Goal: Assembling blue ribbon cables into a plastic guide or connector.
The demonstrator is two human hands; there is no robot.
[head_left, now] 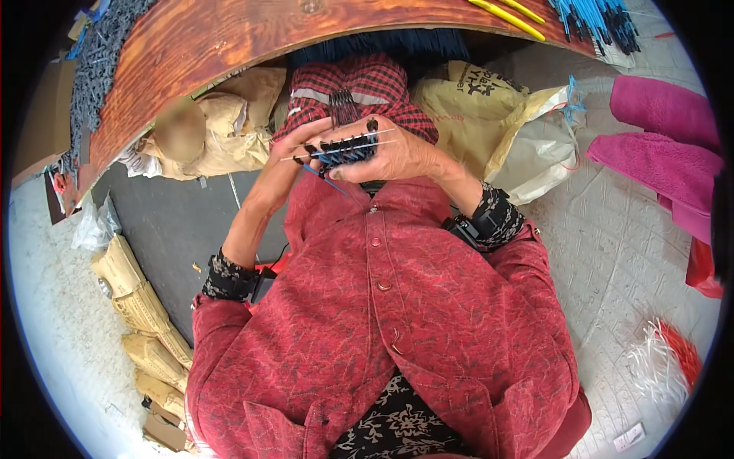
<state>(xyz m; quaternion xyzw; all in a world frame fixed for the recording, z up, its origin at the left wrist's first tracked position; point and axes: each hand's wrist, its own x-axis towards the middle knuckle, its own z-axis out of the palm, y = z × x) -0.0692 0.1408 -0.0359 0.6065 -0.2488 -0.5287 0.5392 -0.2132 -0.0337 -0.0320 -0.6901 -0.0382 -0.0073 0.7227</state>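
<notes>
Over my lap, both hands come together on a bundle of thin blue strips with black ends [345, 151]. My right hand [404, 157] is closed round the bundle from the right, its thumb along the near side. From the left, my left hand [289, 151] presses its fingers against the other end of it. Thin white lines cross the bundle and stick out past both sides. Dark thin strands [344, 109] fan out beyond the fingers, away from me. A single blue strip [330, 182] hangs loose below the left fingers. The fingertips behind the bundle are hidden.
Ahead is a wooden table [229, 38] with a pile of dark grey pieces [99, 73], yellow-handled tools [508, 17] and more blue strips [596, 23]. Sacks [489, 115] stand beneath it. Purple cloths [657, 145] lie right; flattened cardboard [141, 306] lines the left.
</notes>
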